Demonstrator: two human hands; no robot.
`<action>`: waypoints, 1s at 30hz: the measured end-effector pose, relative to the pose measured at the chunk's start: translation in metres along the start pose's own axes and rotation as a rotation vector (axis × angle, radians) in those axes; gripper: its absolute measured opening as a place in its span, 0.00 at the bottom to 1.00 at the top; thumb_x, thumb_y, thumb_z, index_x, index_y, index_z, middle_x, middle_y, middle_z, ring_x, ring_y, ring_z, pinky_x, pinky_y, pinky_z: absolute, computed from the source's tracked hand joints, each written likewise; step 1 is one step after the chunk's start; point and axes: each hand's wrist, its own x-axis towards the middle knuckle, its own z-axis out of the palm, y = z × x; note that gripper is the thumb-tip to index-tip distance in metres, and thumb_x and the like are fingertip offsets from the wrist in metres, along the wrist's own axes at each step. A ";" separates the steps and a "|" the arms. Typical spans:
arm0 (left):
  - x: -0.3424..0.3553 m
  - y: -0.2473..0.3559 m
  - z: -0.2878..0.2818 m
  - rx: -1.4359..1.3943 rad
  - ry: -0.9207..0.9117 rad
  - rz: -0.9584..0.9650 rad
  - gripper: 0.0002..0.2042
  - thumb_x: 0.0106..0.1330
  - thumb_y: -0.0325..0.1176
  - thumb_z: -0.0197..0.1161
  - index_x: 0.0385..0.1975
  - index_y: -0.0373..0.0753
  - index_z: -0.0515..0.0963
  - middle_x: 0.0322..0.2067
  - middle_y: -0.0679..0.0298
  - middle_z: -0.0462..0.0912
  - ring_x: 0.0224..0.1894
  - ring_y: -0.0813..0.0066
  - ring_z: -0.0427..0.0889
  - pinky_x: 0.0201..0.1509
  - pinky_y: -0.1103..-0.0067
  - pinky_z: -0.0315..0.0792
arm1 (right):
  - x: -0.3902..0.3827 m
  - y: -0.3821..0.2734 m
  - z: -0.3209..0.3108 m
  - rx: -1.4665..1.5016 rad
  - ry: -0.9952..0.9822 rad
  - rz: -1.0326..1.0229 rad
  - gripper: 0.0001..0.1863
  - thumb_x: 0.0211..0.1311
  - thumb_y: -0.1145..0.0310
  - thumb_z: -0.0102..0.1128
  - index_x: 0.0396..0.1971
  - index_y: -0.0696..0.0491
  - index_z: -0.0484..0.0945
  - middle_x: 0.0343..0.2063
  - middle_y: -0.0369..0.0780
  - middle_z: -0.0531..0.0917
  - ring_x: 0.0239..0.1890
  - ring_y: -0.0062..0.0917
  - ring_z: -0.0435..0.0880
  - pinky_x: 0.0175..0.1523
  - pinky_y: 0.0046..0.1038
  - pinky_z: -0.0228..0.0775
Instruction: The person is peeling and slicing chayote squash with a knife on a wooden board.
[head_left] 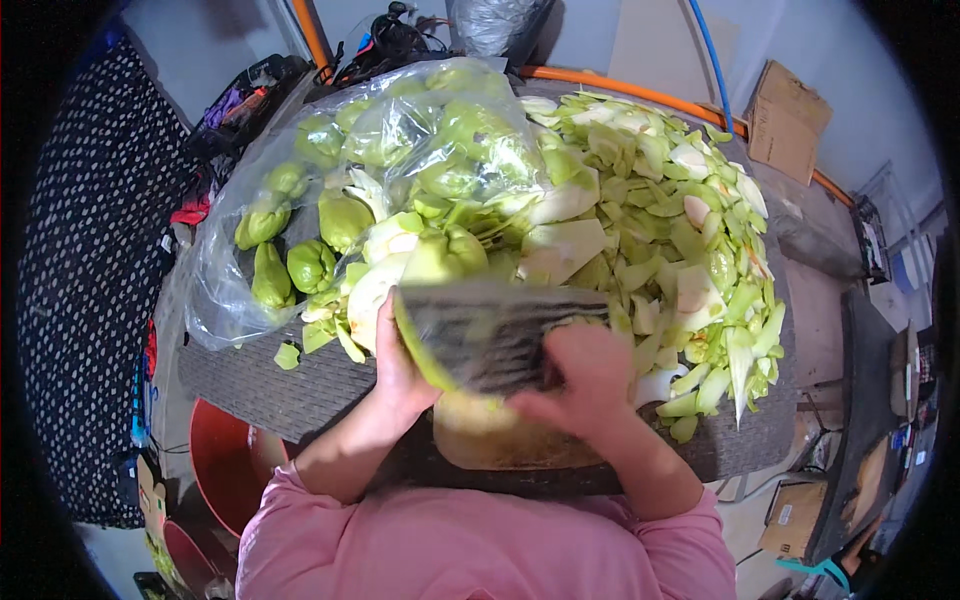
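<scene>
My right hand is closed round the handle end of a broad-bladed knife, which is smeared by motion and spans the space between my hands. My left hand grips a green chayote by its left side; the blade hides most of it. Just beyond the blade sits another pale green chayote, among cut slices and peelings. Below my hands lies a worn, light wooden cutting board, at the table's near edge.
A clear plastic bag with several whole chayotes lies at the left. A large heap of green slices and peelings covers the right side of the dark table. Red buckets stand on the floor at lower left.
</scene>
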 end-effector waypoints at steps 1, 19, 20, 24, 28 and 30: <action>-0.002 0.000 0.007 0.120 -0.014 0.051 0.34 0.62 0.64 0.41 0.60 0.44 0.63 0.57 0.58 0.69 0.56 0.58 0.70 0.60 0.64 0.65 | -0.002 -0.007 0.002 0.007 -0.018 -0.057 0.29 0.37 0.37 0.66 0.14 0.50 0.69 0.14 0.38 0.72 0.18 0.33 0.75 0.24 0.32 0.64; -0.013 -0.015 0.015 -0.045 -0.076 0.009 0.36 0.63 0.66 0.37 0.63 0.45 0.58 0.57 0.56 0.69 0.50 0.57 0.75 0.48 0.64 0.73 | 0.014 0.056 -0.008 -0.008 0.252 0.481 0.29 0.44 0.39 0.63 0.14 0.54 0.70 0.13 0.42 0.74 0.19 0.40 0.74 0.25 0.38 0.64; -0.010 -0.013 0.012 -0.046 -0.108 0.007 0.36 0.63 0.65 0.37 0.63 0.45 0.59 0.57 0.56 0.69 0.51 0.57 0.74 0.51 0.64 0.72 | 0.014 0.050 -0.010 0.002 0.226 0.438 0.29 0.43 0.39 0.64 0.14 0.54 0.70 0.14 0.41 0.73 0.19 0.39 0.74 0.25 0.37 0.64; 0.006 -0.001 -0.011 -0.029 -0.103 -0.002 0.34 0.64 0.63 0.40 0.61 0.45 0.62 0.56 0.57 0.69 0.54 0.60 0.71 0.57 0.64 0.67 | 0.004 0.016 -0.011 -0.002 0.081 0.181 0.29 0.39 0.39 0.66 0.14 0.52 0.69 0.14 0.39 0.72 0.18 0.36 0.74 0.24 0.34 0.64; 0.007 0.002 -0.014 -0.220 -0.229 -0.188 0.34 0.62 0.64 0.42 0.61 0.45 0.62 0.57 0.57 0.68 0.56 0.57 0.69 0.59 0.62 0.64 | -0.002 -0.009 0.006 0.055 0.082 -0.097 0.28 0.42 0.41 0.65 0.17 0.53 0.69 0.13 0.39 0.67 0.18 0.34 0.69 0.24 0.33 0.59; 0.005 -0.003 -0.018 -0.145 -0.198 -0.146 0.38 0.60 0.68 0.40 0.64 0.46 0.57 0.60 0.55 0.64 0.58 0.53 0.67 0.58 0.56 0.64 | 0.000 -0.008 0.010 0.064 0.111 0.003 0.26 0.41 0.46 0.67 0.17 0.54 0.68 0.14 0.40 0.68 0.19 0.35 0.70 0.25 0.34 0.60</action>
